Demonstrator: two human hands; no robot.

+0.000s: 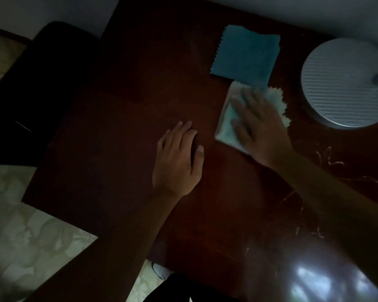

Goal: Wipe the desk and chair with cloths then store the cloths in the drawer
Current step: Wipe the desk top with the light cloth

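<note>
A dark brown wooden desk (122, 131) fills the view. My right hand (260, 127) lies flat on a folded pale green cloth (226, 125) with zigzag edges, pressing it to the desk; the hand is blurred. A folded blue cloth (244, 55) lies just beyond it, near the desk's back edge, touching the pale cloth at one corner. My left hand (177, 158) rests palm down on the bare desk to the left of the pale cloth, holding nothing. A dark chair (39, 88) stands off the desk's left side. No drawer is visible.
A round ribbed grey lamp base (345, 88) stands at the desk's right back corner, close to the pale cloth. Scratch marks (327, 162) show on the right part of the desk. Pale patterned floor (26, 240) lies at lower left.
</note>
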